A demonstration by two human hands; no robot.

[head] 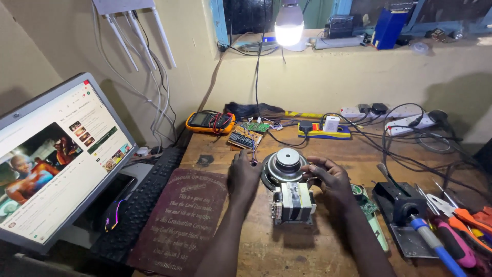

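Both hands on the speaker (283,166) mid-bench, behind the transformer (293,202): left hand (243,177) cupping its rim, right hand (330,177) gripping opposite. Risk: snagging thin wires, probably tearing a solder joint.

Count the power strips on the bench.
3: a blue-and-yellow strip mid-bench, a white strip against the wall, another white strip right of it. Cables may hide more.

Electronics workshop, seemingly; multimeter (210,122), screwdrivers (456,241)
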